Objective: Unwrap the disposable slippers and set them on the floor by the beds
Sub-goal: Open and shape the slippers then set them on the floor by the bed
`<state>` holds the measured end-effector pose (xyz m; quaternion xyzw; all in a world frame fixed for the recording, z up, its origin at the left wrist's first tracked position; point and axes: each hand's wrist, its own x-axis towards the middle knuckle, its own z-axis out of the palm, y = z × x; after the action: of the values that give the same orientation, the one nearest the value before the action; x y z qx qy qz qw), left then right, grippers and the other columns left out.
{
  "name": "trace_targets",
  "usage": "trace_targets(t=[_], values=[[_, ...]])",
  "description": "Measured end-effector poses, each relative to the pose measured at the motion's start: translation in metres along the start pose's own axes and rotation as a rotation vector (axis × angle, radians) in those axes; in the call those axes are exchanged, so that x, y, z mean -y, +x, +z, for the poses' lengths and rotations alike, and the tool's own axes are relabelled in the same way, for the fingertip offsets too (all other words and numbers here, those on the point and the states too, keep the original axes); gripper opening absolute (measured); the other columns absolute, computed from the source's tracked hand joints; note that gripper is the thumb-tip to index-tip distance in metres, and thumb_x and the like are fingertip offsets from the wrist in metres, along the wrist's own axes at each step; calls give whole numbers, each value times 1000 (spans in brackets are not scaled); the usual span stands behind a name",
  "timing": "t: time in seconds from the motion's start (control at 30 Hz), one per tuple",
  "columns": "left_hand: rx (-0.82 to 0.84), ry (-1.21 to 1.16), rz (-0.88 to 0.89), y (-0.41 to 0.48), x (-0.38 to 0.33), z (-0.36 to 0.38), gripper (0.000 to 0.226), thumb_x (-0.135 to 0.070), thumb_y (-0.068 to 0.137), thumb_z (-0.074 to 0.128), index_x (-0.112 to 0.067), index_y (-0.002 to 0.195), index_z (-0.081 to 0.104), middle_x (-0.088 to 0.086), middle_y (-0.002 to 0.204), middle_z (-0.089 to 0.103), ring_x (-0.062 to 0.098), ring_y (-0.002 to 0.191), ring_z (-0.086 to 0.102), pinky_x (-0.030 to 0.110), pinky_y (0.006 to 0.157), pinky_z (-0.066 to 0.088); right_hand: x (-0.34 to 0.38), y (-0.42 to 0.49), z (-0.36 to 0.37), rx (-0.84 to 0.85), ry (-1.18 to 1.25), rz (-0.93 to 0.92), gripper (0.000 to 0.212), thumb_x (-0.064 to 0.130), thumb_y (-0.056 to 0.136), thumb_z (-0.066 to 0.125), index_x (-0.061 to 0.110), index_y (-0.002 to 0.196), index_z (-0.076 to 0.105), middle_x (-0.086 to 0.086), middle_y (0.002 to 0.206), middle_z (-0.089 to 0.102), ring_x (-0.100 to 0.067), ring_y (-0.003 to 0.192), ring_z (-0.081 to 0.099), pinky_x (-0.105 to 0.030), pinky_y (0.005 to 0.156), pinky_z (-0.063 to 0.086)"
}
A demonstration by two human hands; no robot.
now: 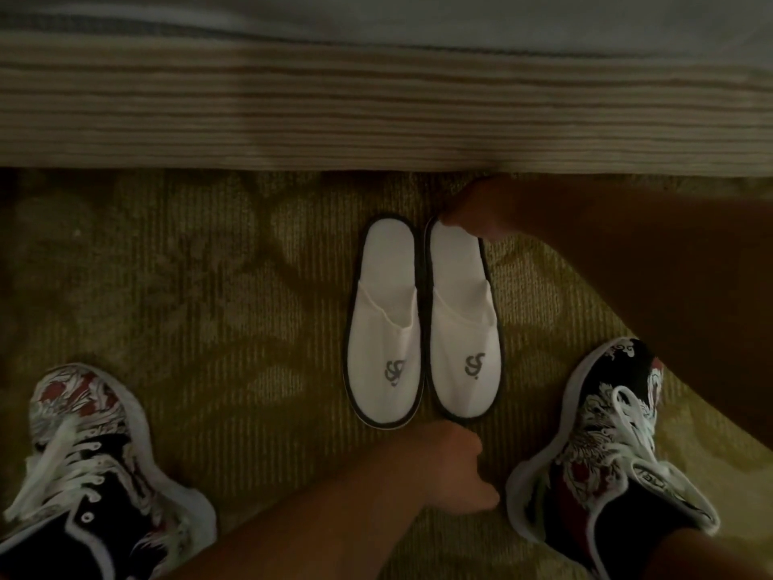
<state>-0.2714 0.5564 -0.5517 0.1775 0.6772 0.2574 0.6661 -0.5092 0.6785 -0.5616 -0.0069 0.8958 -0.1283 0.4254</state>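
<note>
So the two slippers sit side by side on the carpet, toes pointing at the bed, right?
No. The head view shows the slippers side by side on the carpet, but toes pointing away from the bed; the open heels face it.

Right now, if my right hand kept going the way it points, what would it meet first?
The heel of the slipper on the right, which the right hand seems to touch.
</note>
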Motion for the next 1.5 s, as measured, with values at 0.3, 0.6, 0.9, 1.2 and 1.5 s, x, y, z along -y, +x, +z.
trace_targets(t=[0.3, 0.6, 0.9, 1.2, 1.5], values=[[65, 178, 60, 12, -20, 12, 73, -36, 96, 55, -11, 155, 20, 16, 163, 14, 37, 145, 23, 48, 111, 33, 8, -3, 4, 71, -210, 14, 42, 23, 106, 34, 3, 141, 46, -19, 145, 46, -31, 129, 47, -36, 105, 37], [59, 236, 61, 6, -7, 11, 84, -43, 94, 54, -12, 157, 8, 13, 166, 1, 35, 150, 9, 51, 119, 21, 14, -8, 3, 56, -322, 1, 42, 23, 106, 34, -1, 137, 48, -20, 142, 48, -32, 127, 48, -35, 101, 39], [48, 232, 65, 7, -7, 12, 84, -43, 93, 55, -13, 157, 10, 14, 166, 2, 35, 150, 9, 50, 119, 22, 17, -11, 5, 41, -292, -7, 39, 22, 105, 37, -2, 130, 54, -18, 124, 57, -22, 90, 56, -32, 82, 40], [41, 213, 70, 5, -7, 11, 82, -42, 94, 55, -13, 157, 11, 14, 166, 3, 34, 150, 9, 49, 119, 22, 19, -11, 7, 53, -296, -14, 39, 21, 104, 38, -1, 130, 55, -20, 134, 55, -33, 121, 52, -36, 94, 42], [92, 162, 18, -5, -10, 2, 78, -41, 95, 56, -15, 157, 16, 14, 165, 6, 35, 149, 14, 49, 118, 25, 25, -15, 5, 44, -266, 14, 46, 26, 104, 39, 7, 146, 40, -16, 149, 42, -29, 133, 43, -34, 104, 37]])
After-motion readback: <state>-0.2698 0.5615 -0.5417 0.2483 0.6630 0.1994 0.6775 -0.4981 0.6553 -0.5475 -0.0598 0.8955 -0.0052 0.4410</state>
